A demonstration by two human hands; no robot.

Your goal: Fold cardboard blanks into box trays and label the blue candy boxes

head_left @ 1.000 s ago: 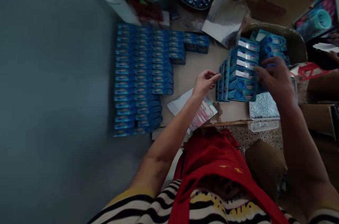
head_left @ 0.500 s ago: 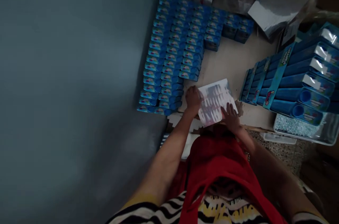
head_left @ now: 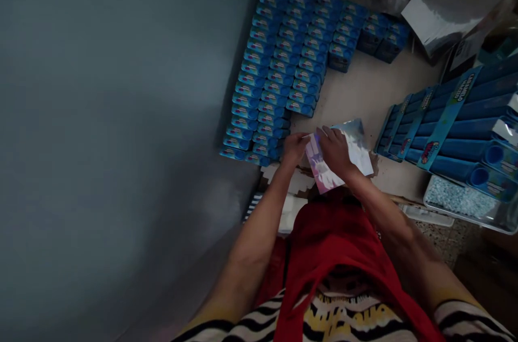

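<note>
A shiny, whitish sheet (head_left: 359, 142) with glare across it lies at the table's front edge, before my body. It looks like a sheet of labels, but the print is washed out. My left hand (head_left: 294, 149) pinches its left edge between thumb and fingers. Over the left half of the sheet is my right hand (head_left: 335, 152), fingers bent and tips close to the left hand. Whatever the right fingertips hold is hidden under them.
Rows of blue printed boxes (head_left: 279, 56) stand along the wall at left. Long blue boxes (head_left: 457, 121) are stacked at right, above a clear tray of pale blue granules (head_left: 461, 196). A large white sheet (head_left: 449, 7) lies at the back right of the table (head_left: 364, 88).
My right hand has moved left across the sheet, from its lower right to near its left edge. The left hand stays at the left edge, now pinching it. The view has shifted slightly.
</note>
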